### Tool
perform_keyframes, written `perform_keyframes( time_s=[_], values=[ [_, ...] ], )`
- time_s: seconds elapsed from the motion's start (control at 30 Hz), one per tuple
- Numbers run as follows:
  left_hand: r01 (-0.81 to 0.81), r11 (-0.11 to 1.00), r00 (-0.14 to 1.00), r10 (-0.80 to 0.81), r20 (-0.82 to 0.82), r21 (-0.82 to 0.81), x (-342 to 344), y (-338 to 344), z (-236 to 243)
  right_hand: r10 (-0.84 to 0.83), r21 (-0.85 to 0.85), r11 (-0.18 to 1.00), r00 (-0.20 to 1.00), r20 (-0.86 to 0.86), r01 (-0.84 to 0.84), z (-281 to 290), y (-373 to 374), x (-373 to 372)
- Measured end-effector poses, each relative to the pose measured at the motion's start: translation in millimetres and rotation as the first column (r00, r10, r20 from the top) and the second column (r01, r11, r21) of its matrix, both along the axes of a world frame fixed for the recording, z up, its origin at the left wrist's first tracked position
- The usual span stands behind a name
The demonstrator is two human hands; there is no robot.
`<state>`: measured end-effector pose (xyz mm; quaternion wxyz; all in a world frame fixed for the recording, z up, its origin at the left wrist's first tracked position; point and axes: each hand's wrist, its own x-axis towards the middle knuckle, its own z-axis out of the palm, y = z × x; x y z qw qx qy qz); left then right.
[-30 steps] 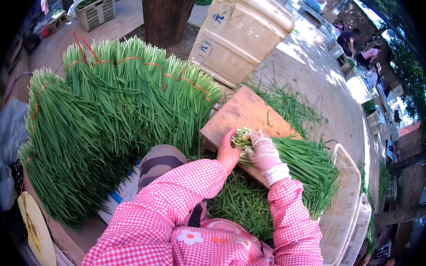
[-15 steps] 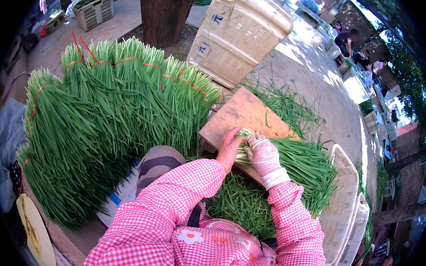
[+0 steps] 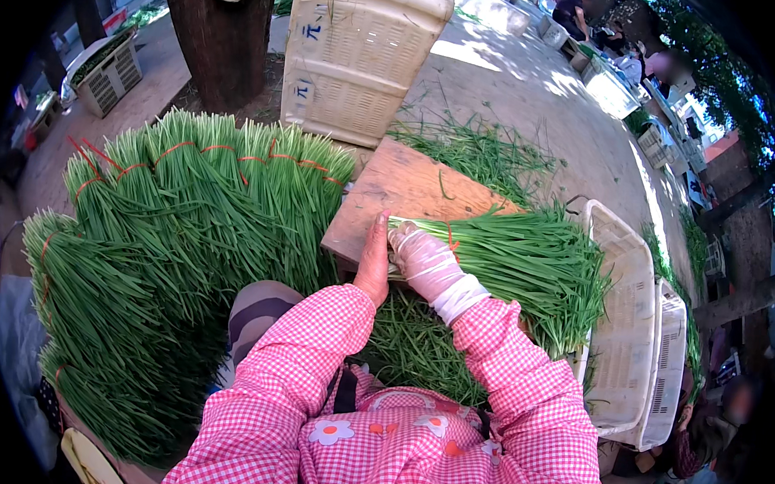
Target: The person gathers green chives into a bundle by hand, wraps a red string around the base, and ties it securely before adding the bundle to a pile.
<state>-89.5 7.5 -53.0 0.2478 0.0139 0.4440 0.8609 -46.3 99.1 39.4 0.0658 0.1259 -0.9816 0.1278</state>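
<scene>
My left hand (image 3: 373,259) is bare, its fingers stretched upright and flat against the pale cut ends of a bunch of long green leafy stems (image 3: 526,267). My right hand (image 3: 421,257), in a translucent glove, grips that bunch near the ends; a red tie (image 3: 454,244) shows around it. The bunch lies across a wooden board (image 3: 382,185), its leaves hanging toward the right. Loose leaves (image 3: 426,349) fill the space below the board. Tied bunches (image 3: 170,213) stand packed in a curve to my left.
An upright cream plastic crate (image 3: 362,65) stands ahead beside a tree trunk (image 3: 214,36). Stacked white crates (image 3: 619,333) are at my right, scattered leaves (image 3: 471,159) beyond the board. Another crate (image 3: 107,78) is far left; other people (image 3: 575,15) are at the back right.
The view has shifted. My hands have moved left along the board, my left fingers have straightened against the stem ends, and a red tie now shows on the bunch.
</scene>
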Motion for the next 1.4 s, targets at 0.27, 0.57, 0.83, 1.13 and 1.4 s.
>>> perform_keyframes(
  time_s=[0.27, 0.57, 0.83, 1.13, 1.4],
  values=[
    [-0.136, 0.971, 0.991, 0.133, -0.03, -0.198, -3.3, 7.7, 1.6, -0.385, -0.281, 0.899, 0.912, -0.143, 0.336, 48.7, 76.4, 37.1],
    [-0.267, 0.956, 0.959, 0.276, 0.068, -0.122, -23.1, -10.8, 36.2, -0.516, 0.164, 0.856, 0.786, 0.34, 0.491, 33.8, 48.8, 49.4],
    [-0.6, 0.641, 0.156, -0.493, -0.856, -0.479, 10.8, -6.6, 80.6, -0.27, -0.587, 0.643, 0.863, 0.428, 0.492, 22.1, 69.6, 60.5],
    [-0.547, 0.343, 0.175, -0.845, -0.506, -0.763, 10.1, 32.3, 66.3, 0.109, -0.823, -0.514, 0.97, 0.218, 0.243, -26.5, 75.2, 60.6],
    [-0.586, 0.366, 0.119, -0.844, -0.524, -0.723, 6.6, 39.5, 56.3, 0.029, -0.932, -0.026, 0.933, 0.36, 0.36, -52.3, 42.3, 123.1]
  ],
)
